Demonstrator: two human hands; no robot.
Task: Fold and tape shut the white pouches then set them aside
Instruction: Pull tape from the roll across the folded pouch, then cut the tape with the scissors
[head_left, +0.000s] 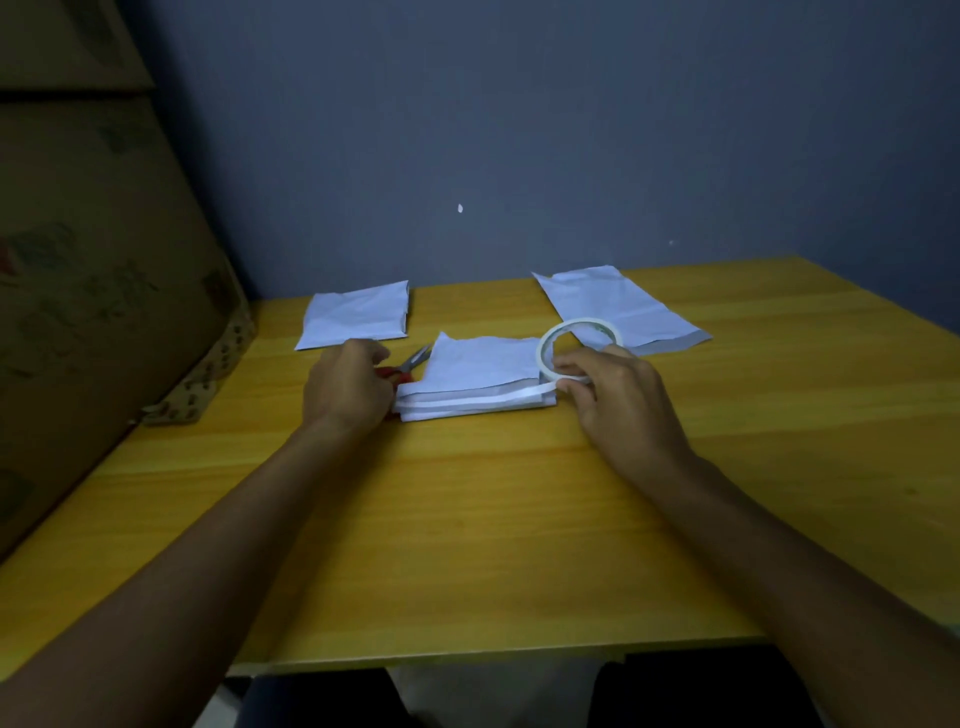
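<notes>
Between our hands lies the folded pouch (478, 384), long axis running left to right, a strip of tape (483, 399) stretched along its near edge. Our right hand (613, 395) grips the tape roll (576, 345) at its right end; our left hand (348, 387) curls at the left end, seemingly pinning the strip, scissors (410, 361) just beyond it.

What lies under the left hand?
Under the left hand, red scissors show their handles and blades beside the folded pouch. The tape strip's left end is covered.
</notes>
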